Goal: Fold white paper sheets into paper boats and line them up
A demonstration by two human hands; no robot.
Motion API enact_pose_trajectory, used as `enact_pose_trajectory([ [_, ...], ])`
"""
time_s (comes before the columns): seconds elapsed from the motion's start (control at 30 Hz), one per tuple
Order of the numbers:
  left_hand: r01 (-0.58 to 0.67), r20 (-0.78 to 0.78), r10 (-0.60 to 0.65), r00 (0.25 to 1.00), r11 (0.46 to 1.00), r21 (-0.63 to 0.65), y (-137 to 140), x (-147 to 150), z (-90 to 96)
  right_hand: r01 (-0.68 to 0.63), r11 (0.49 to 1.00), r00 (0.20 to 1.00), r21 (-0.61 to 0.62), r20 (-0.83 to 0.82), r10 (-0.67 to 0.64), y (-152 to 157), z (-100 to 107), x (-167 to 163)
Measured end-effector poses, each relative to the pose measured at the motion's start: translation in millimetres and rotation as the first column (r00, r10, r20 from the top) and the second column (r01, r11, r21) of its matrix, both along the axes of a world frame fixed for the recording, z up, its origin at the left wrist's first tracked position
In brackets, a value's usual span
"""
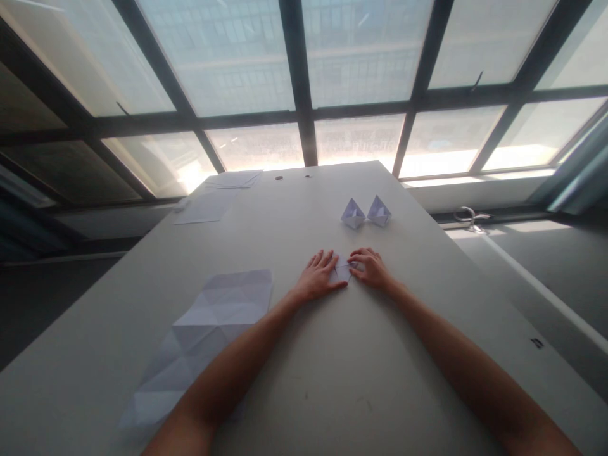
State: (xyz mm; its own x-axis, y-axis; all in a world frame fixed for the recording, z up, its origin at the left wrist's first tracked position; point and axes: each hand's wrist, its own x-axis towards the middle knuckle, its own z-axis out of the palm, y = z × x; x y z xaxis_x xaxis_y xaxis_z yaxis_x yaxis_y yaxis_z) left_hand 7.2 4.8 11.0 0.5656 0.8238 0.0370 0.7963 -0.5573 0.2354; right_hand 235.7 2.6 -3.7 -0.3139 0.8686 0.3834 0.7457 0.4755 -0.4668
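Observation:
A small folded piece of white paper [342,270] lies flat on the table between my hands. My left hand [319,276] rests on its left side with the fingers spread. At the paper's right edge, my right hand [369,267] has its fingers curled and pinched on the paper. Just beyond stand two folded paper boats, the left boat [353,214] and the right boat [379,211], close beside each other. Creased sheets of paper [223,304] lie left of my left forearm, which covers part of them.
The white table [304,234] runs away toward large windows [356,57]. More flat paper sheets [206,208] lie at its far left. A small dark mark [537,343] shows near the right edge. Beyond that edge stands a silvery ring-shaped object [468,216].

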Motion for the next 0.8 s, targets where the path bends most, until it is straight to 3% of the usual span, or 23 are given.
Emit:
enact_pose_trajectory([
  [0.27,0.05,0.02,-0.05,0.999,0.999,0.006,2,-4,-2.9,-0.001,1.0,1.0,0.004,0.001,0.001,0,0,0],
  [0.47,-0.058,0.172,0.049,0.984,0.997,0.047,6,0,-6.5,0.017,1.0,1.0,0.002,0.014,-0.017,-1,0,-1],
  [0.6,-0.09,0.264,0.055,0.963,0.988,0.123,5,0,-4.2,0.097,0.995,0.995,0.04,0.017,-0.097,-3,4,-1],
  [0.8,-0.077,0.195,0.038,0.98,0.977,0.199,-1,0,4.1,0.119,0.993,0.992,0.015,0.049,-0.12,-6,11,-3],
])
